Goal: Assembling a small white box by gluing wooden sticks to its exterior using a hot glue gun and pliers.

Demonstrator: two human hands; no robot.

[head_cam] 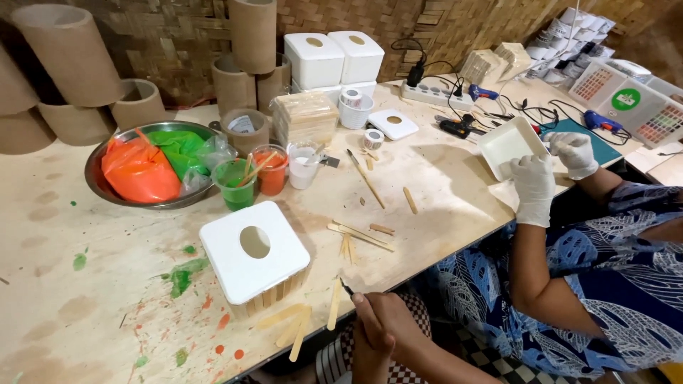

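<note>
Head view: both hands [377, 320] pressed together at the table edge, pinching a small dark tool [346, 286]. White box with round hole [254, 249] lies at 10 o'clock, near. Loose wooden sticks [295, 328] at 9 o'clock, long axes toward 1. Can't separate left from right.

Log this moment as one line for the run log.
hands: together at table edge, holding small dark tool | nearest: wooden sticks | white box: beside | co-worker: gloved, holds white tray
</note>
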